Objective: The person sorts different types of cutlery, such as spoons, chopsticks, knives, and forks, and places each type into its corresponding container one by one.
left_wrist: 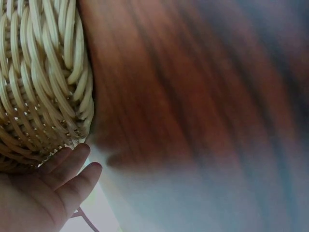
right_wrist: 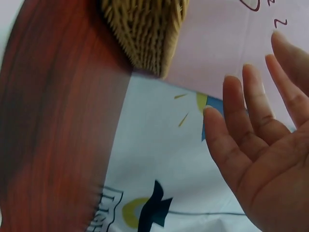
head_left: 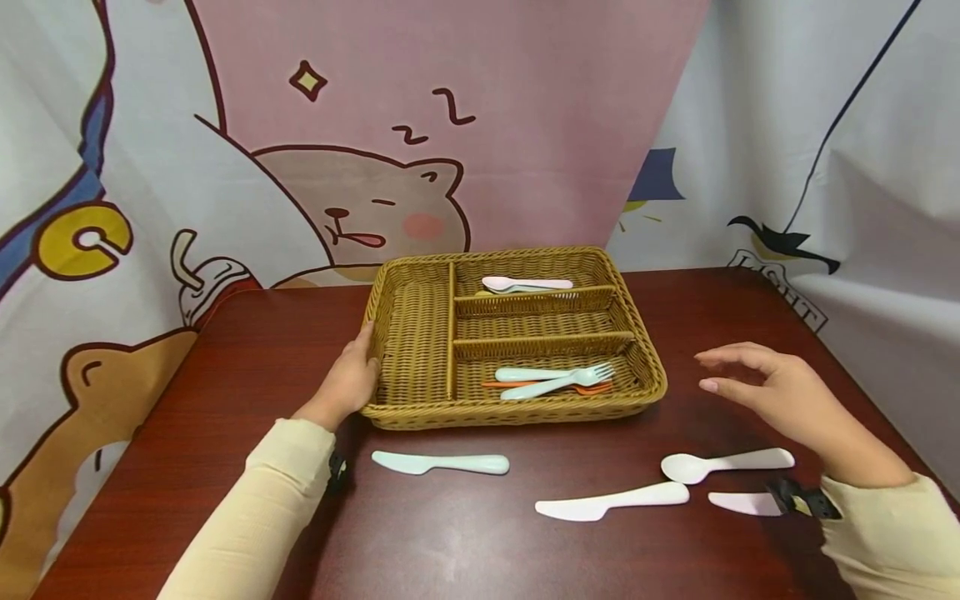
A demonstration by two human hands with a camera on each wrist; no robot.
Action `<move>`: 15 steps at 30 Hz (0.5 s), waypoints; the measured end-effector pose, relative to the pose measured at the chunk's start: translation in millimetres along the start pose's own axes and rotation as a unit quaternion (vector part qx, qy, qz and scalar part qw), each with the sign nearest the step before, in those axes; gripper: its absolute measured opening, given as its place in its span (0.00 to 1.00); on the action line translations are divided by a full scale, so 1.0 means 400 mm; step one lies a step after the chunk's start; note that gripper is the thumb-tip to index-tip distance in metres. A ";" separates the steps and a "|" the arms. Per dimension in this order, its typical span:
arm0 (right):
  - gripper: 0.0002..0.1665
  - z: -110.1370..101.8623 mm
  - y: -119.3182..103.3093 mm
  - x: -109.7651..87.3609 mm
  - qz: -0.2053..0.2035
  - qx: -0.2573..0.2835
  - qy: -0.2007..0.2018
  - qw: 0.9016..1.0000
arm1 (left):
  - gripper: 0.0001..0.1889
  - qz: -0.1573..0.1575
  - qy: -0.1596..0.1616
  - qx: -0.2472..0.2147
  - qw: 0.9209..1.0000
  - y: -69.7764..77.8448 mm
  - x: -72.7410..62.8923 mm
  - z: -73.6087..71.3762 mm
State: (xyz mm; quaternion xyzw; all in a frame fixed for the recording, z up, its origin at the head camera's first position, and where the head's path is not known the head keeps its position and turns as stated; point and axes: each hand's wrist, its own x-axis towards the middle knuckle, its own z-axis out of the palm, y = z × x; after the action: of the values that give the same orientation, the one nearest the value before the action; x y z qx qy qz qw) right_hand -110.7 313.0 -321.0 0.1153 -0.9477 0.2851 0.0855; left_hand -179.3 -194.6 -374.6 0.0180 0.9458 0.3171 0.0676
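A woven tan basket point(head_left: 525, 323) sits at the centre of the head view, split by dividers into a tall compartment on its left and three wide ones stacked on its right. Pale spoons point(head_left: 498, 283), one with a pink handle, lie in the top compartment; in the bottom one a mint fork point(head_left: 555, 382) lies across an orange fork point(head_left: 592, 390), beside a mint handle point(head_left: 525, 375). The left hand point(head_left: 348, 379) touches the basket's left side, and the left wrist view shows its fingers extended against the weave rather than clenched. The right hand point(head_left: 776, 392), right of centre in the frame, is in the air apart from the basket, released, fingers loosely spread with nothing in them. Below the basket, a mint knife point(head_left: 438, 463) lies left of centre; a white knife point(head_left: 611, 502) lies lower and further right, its handle end just beside the bowl of a white spoon point(head_left: 727, 465). Under that spoon in the frame is a pale pink knife point(head_left: 742, 503), partly hidden by the dark right wrist strap point(head_left: 806, 502). Cream sleeves point(head_left: 247, 500) enter from the lower corners. Everything lies on a dark red-brown desk point(head_left: 420, 533), backed by a printed cloth point(head_left: 540, 100) with a sleeping bear at upper centre and a yellow bell at left.
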 end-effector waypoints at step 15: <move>0.21 0.006 0.106 -0.069 0.049 -0.038 -0.088 0.994 | 0.32 -0.001 -0.009 -0.003 1.000 0.004 -0.003 -0.002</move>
State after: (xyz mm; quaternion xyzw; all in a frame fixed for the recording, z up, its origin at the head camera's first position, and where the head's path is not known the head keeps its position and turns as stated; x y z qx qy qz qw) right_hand -95.6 350.7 -351.1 0.0897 -0.9661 0.2418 -0.0084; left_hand -178.2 -194.0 -372.8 0.0194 0.9444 0.3194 0.0761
